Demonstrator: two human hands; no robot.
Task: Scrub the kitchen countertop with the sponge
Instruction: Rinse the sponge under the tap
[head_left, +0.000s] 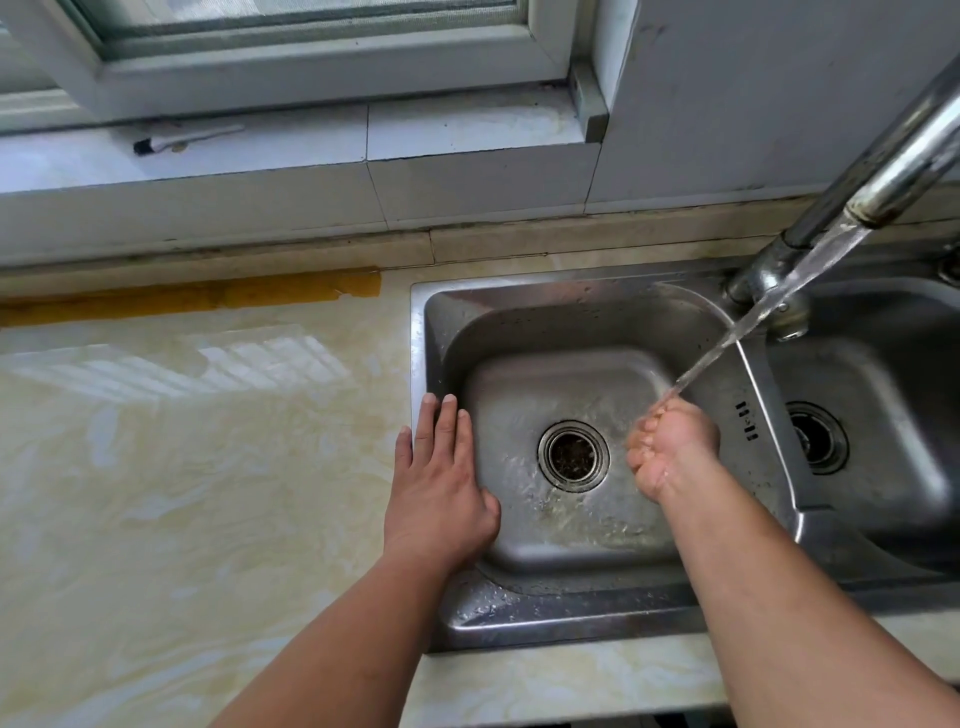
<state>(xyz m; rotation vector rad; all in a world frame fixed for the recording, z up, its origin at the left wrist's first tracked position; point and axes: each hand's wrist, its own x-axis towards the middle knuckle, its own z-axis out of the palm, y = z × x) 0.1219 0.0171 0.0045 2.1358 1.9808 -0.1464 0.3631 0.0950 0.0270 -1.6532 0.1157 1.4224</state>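
Glossy cream marbled countertop (182, 467), inset steel sink (441, 618), perhaps tape (208, 293) along the back edge
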